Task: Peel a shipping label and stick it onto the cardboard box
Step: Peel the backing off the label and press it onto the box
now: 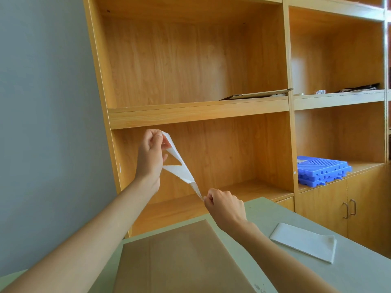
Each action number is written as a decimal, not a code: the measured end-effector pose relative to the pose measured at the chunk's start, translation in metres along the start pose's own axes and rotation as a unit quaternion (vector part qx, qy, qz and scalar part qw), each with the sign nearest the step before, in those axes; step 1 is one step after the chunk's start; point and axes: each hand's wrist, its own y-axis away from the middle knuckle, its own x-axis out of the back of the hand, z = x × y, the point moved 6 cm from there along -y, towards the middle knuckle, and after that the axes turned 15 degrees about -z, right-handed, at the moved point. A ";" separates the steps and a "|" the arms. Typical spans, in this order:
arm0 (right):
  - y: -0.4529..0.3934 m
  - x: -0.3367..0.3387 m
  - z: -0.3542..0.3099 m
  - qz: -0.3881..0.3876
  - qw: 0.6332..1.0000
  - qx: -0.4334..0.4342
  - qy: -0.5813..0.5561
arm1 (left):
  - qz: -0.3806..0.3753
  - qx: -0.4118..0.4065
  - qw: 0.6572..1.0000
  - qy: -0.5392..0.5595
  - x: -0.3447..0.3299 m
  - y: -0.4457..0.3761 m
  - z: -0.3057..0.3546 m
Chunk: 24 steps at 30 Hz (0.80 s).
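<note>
A white shipping label (179, 168) is stretched in the air between my two hands, its layers partly pulled apart. My left hand (151, 157) pinches its upper end, raised in front of the shelf. My right hand (224, 206) pinches the thin lower corner, lower and to the right. Below both hands a flat brown cardboard box (182, 259) lies on the pale green table (349, 273); the label is well above it and not touching.
A stack of white label sheets (304, 242) lies on the table at the right. Behind the table stands a wooden shelf unit (198, 115) with blue plastic trays (321, 170), a flat board (258, 94) and cabinet doors (325, 208). A grey wall (46, 102) is at left.
</note>
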 end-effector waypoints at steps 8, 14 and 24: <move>0.002 0.001 0.002 -0.032 0.999 -0.010 0.033 | 0.008 -0.037 0.999 -0.011 -0.008 -0.016 0.034; 0.008 0.003 0.013 -0.055 0.994 -0.035 0.090 | 0.050 -0.086 0.995 -0.012 -0.003 -0.016 0.055; 0.018 0.024 0.035 -0.012 0.997 -0.070 0.025 | 0.152 -0.149 0.976 -0.045 0.016 -0.015 0.088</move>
